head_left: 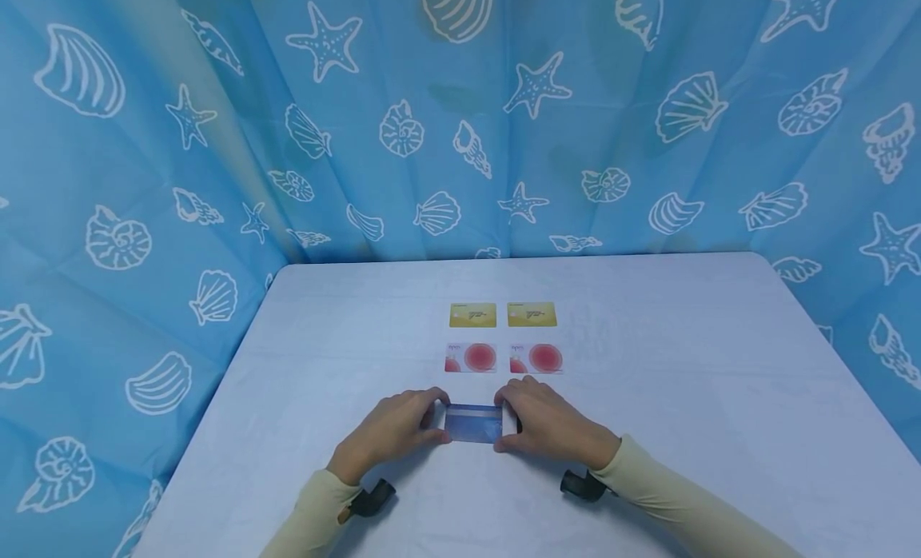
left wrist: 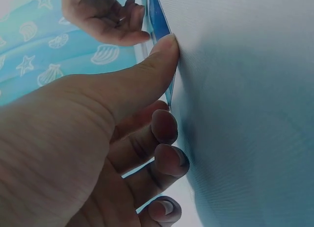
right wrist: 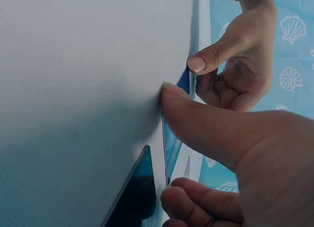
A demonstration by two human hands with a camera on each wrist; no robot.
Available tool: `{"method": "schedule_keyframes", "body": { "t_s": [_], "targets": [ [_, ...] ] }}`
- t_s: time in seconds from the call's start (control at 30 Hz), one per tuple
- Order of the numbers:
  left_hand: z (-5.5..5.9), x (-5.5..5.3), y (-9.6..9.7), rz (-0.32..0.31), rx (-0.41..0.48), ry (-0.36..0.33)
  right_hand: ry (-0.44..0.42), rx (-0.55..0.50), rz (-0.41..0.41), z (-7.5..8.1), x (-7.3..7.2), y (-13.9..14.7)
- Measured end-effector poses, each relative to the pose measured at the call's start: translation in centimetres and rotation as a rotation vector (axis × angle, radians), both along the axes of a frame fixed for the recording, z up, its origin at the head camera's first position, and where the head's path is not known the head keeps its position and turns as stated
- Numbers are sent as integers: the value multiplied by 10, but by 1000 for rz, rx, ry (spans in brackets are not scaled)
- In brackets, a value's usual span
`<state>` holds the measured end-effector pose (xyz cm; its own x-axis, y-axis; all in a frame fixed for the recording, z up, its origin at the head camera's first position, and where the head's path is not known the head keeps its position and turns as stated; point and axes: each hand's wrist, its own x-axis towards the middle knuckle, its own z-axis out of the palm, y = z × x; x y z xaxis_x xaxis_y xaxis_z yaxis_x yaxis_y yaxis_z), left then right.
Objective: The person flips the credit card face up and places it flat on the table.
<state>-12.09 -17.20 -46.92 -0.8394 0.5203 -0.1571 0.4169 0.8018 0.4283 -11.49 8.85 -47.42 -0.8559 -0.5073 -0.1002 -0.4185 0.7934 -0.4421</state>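
Observation:
A blue card (head_left: 473,424) lies flat or nearly flat on the white table, between both hands. My left hand (head_left: 392,432) pinches its left end, thumb on the near corner and a fingertip at the far corner. At the right end, my right hand (head_left: 552,422) grips the card the same way. The left wrist view shows the blue card (left wrist: 159,18) edge-on past the left thumb. Under the right hand, the right wrist view shows a dark, flat, card-like piece (right wrist: 135,190); whether the hand touches it, I cannot tell.
Beyond the hands lie two white cards with red circles, left (head_left: 471,357) and right (head_left: 536,358). Two gold cards, left (head_left: 472,315) and right (head_left: 532,314), form a row behind them. A blue shell-patterned curtain (head_left: 460,126) hangs behind the white table (head_left: 324,334).

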Motion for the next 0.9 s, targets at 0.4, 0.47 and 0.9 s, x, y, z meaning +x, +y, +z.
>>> {"method": "schedule_keyframes", "body": {
  "t_s": [0.4,0.47,0.9],
  "targets": [
    [2,1,0,-13,8,-23,-29,-73,0,2,-2,-3],
    [2,1,-1,-18,15,-19,-32,-81,2,2,-2,-3],
    [-1,2,-3,-48,1,54,28,-23,30,4,-3,-2]
  ]
}}
